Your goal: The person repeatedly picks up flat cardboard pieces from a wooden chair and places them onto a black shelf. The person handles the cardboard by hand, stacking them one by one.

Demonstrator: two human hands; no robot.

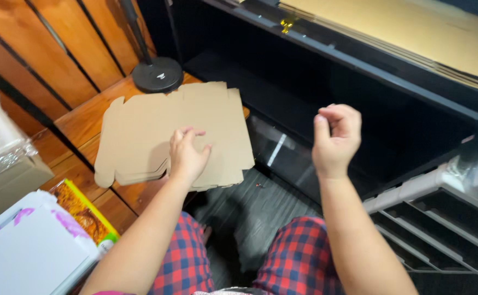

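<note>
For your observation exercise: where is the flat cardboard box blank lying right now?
In the head view, the flat cardboard blank lies left of centre on the wooden surface, just in front of the round black stand base, with the left hand resting on it.

Black round lamp base point(157, 74), cardboard sheets on dark shelf point(414, 33), grey plastic rack point(441, 218).
</note>
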